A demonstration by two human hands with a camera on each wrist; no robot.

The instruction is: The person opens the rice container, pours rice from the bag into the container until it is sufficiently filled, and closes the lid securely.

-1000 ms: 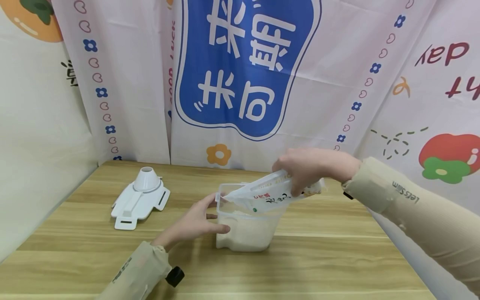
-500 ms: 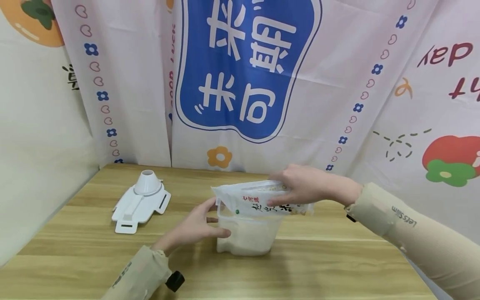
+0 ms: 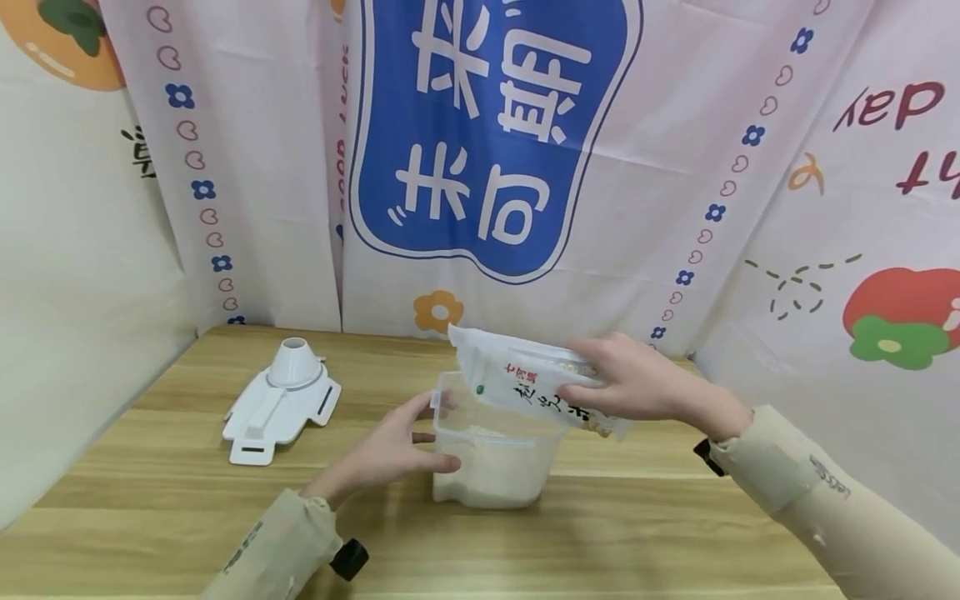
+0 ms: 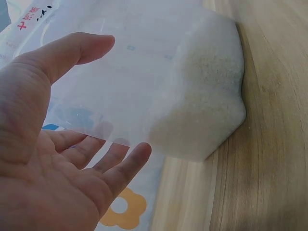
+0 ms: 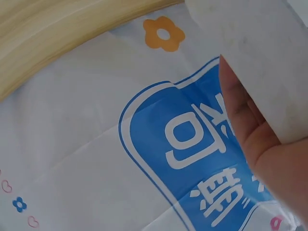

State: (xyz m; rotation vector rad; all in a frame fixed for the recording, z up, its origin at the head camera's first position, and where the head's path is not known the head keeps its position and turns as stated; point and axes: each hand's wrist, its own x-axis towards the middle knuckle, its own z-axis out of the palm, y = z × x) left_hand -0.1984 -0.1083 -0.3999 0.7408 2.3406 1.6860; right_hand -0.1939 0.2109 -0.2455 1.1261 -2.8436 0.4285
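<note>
A clear plastic container (image 3: 498, 479) with white rice inside stands upright on the table. My left hand (image 3: 397, 450) holds its left side, thumb on the near face and fingers round the far face. In the left wrist view, rice grains (image 4: 211, 72) show through the container's wall. My right hand (image 3: 637, 379) grips a white printed bag (image 3: 517, 375) from above, thumb on the near side. The bag's left end points up over the container's rim, and its right end hangs lower. In the right wrist view, the fingers lie behind the pale bag (image 5: 269, 62).
A white lid (image 3: 281, 408) with a cone-shaped spout lies on the left part of the wooden table (image 3: 337, 533). Printed cloth (image 3: 480, 308) hangs behind the table and on both sides.
The bag's left end has risen from inside the container to above its rim, while its right end has dropped. My right hand has moved with it; the left hand and container have stayed put.
</note>
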